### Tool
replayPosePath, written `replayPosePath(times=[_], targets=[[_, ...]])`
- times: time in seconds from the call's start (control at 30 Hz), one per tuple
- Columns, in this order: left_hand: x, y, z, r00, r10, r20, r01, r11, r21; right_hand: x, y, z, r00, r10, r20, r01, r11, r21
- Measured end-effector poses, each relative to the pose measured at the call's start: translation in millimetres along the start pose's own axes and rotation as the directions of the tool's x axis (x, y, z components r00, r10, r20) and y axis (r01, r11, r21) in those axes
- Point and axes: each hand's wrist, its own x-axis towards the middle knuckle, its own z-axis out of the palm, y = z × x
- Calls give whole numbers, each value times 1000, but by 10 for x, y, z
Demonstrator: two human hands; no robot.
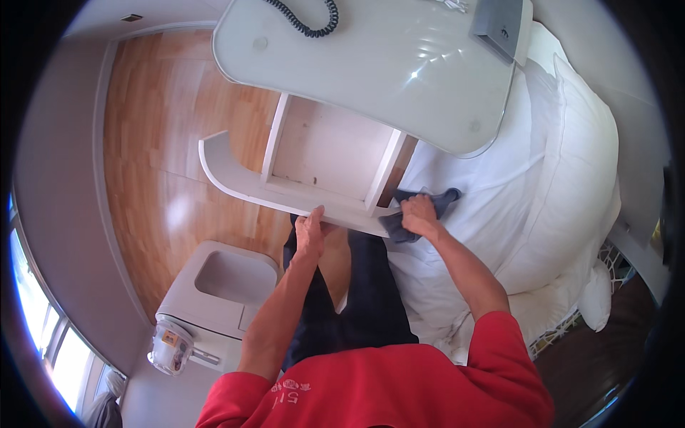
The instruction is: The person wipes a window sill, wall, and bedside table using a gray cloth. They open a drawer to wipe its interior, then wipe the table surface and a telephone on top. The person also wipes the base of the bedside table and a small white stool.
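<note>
An open white drawer (332,147) with a curved front panel (241,184) juts out from under a glass-topped table (364,69). Its bottom bears a few small dark specks. My left hand (310,232) grips the middle of the front panel, thumb on top and the other fingers largely hidden below. In my right hand (419,214) is a dark grey cloth (398,227), bunched against the right end of the panel, which it partly covers.
White bedding (465,187) and a large pillow (572,182) lie at the right. A coiled black cord (307,29) and a grey box (497,27) rest on the tabletop. A pale bin-like unit (182,283) with a clear container (171,348) stands on the wooden floor (155,134) at lower left.
</note>
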Motion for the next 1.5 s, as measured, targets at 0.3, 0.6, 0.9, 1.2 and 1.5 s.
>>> replayPosePath(times=[0.3,0.6,0.9,1.2,1.5], targets=[[18,-92,-26,999,37,-24,-37,999,20,-256,-224,-40,975,54,-213,-31,993,110],[54,-185,-111,1000,7,2,-7,1000,-16,-103,-898,-2,899,269,-345,43,730,682],[126,-140,-382,983,-59,173,91,978,-188,767,-1998,-371,973,51,-223,173,476,862],[40,114,-323,997,-75,33,77,993,-92,344,-1430,-53,924,162,-345,83,798,597],[-65,421,-470,991,-127,45,134,961,-242,1227,-2437,-580,987,4,-158,146,365,920]])
